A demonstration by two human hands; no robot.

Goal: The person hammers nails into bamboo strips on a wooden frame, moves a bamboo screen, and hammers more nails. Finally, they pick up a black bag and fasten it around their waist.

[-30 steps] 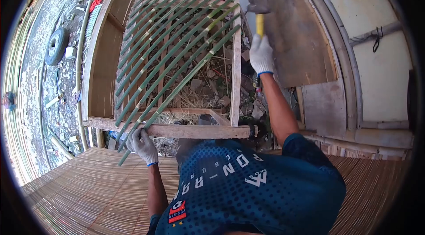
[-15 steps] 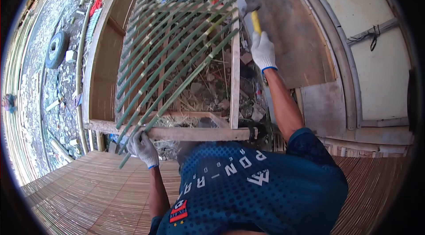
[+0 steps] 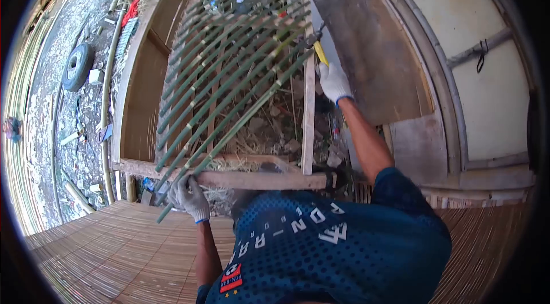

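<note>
My left hand (image 3: 192,199), in a white glove, is closed around the lower part of a green bamboo slat (image 3: 239,126) at the front beam (image 3: 258,180). That slat slants up to the right rail (image 3: 309,115) of a wooden frame. My gloved right hand (image 3: 334,82) grips a hammer (image 3: 321,54) by its yellow handle. The hammer's head is at the right rail, close to the slat's upper end; whether it touches cannot be made out. More green slats (image 3: 200,86) lie diagonally across the frame, side by side with gaps. Any nail is too small to see.
Rubble and straw (image 3: 269,132) show beneath the slats. A wooden panel (image 3: 143,98) borders the frame on the left, a brown board (image 3: 372,58) on the right. A tire (image 3: 78,67) lies on the ground farther left. Woven bamboo flooring (image 3: 114,247) is below me.
The hammer has come down and left from above the board to the right rail, carried by my right hand. My left hand stays on the slat. The view has shifted slightly.
</note>
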